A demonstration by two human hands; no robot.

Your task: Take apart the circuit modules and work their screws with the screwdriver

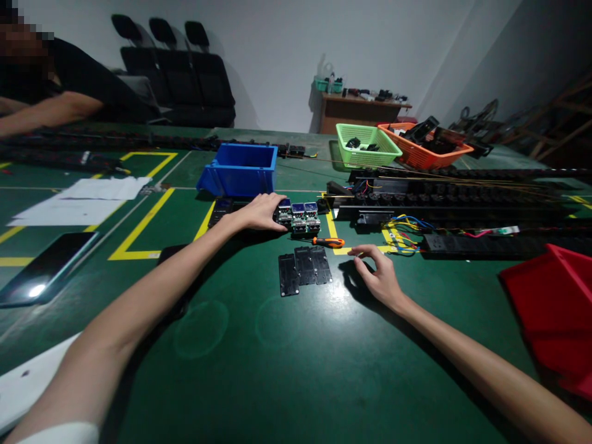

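Note:
My left hand (259,213) reaches over the left end of a row of small green circuit boards (305,217) with blue displays. Its thumb and fingers close around the nearest board (285,213). An orange-and-black screwdriver (329,242) lies just in front of the row. Closer to me, several flat black plastic covers (305,268) lie side by side on the green table (296,370). My right hand (378,274) hovers low to the right of the covers, fingers loosely bent and apart from the thumb, holding nothing.
Behind the boards stands a blue bin (243,169). Long black rails (444,203) and loose wires (404,234) fill the right. Green (367,157) and orange baskets (428,154) sit farther back; a red bin (550,308) is right. Papers (74,200) and a phone (46,268) lie left, near another person's arm (55,113).

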